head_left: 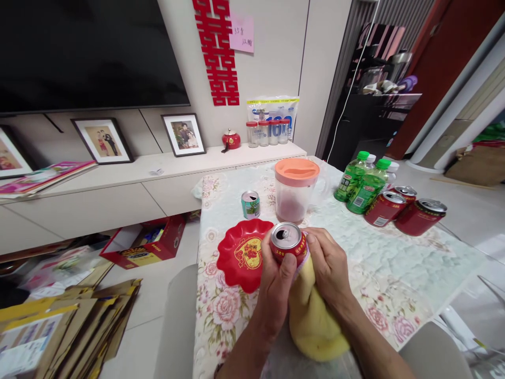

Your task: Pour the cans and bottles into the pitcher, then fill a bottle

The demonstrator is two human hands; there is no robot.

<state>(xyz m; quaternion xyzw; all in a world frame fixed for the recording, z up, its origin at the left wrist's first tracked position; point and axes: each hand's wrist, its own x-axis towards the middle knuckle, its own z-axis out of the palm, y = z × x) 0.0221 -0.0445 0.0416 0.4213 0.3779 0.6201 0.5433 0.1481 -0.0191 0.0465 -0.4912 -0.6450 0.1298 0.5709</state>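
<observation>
While 2 hands [278, 287] hold opened can [287, 239] and cloth [317, 331], lidded pitcher [292, 197], jars [263, 135]

Floral table [410, 268] beneath red plate [229, 255], teal can [251, 206], pitcher [294, 197], bottles [366, 192], red cans [420, 217]

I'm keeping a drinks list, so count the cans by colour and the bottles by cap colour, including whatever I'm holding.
Red cans: 4, one of them held
Teal can: 1
Green-capped bottles: 2
White-capped bottles: 2
Total: 9
</observation>
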